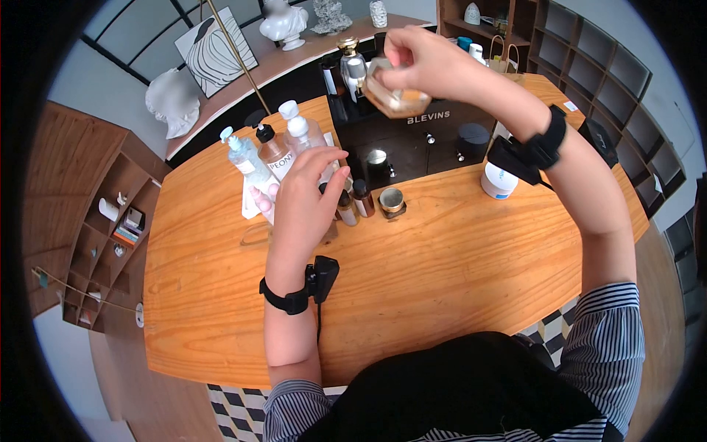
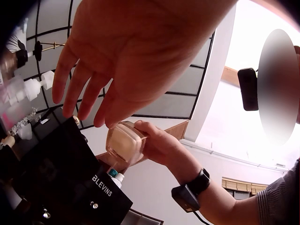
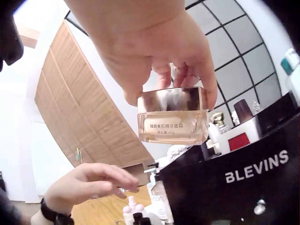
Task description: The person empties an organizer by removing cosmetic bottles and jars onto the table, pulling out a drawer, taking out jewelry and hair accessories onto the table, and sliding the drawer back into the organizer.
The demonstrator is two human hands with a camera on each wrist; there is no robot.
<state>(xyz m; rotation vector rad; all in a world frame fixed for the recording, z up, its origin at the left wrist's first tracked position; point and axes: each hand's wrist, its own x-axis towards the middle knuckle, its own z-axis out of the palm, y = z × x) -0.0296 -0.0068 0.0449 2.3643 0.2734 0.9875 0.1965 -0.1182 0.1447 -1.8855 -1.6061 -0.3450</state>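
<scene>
My right hand [image 1: 427, 66] grips a cream jar [image 3: 173, 126] by its gold lid, with the fingers over the top edges. The jar has clear square walls, pale cream colour inside and printed lettering on its front. It is held up above the black BLEVINS organizer [image 1: 398, 140], close to a perfume bottle [image 1: 352, 70]. My left hand [image 1: 309, 188] holds nothing; its fingers are extended in the left wrist view. In the head view it overlaps the bottles at the table's left, near a dark-capped small bottle [image 1: 363, 199].
Pump bottles, including an amber PEONY one [image 1: 275, 153] and a blue one [image 1: 247, 158], stand left of the organizer. A small open-topped jar [image 1: 392, 199] sits before it. A white tub [image 1: 499, 181] stands at its right on the wooden table [image 1: 442, 258].
</scene>
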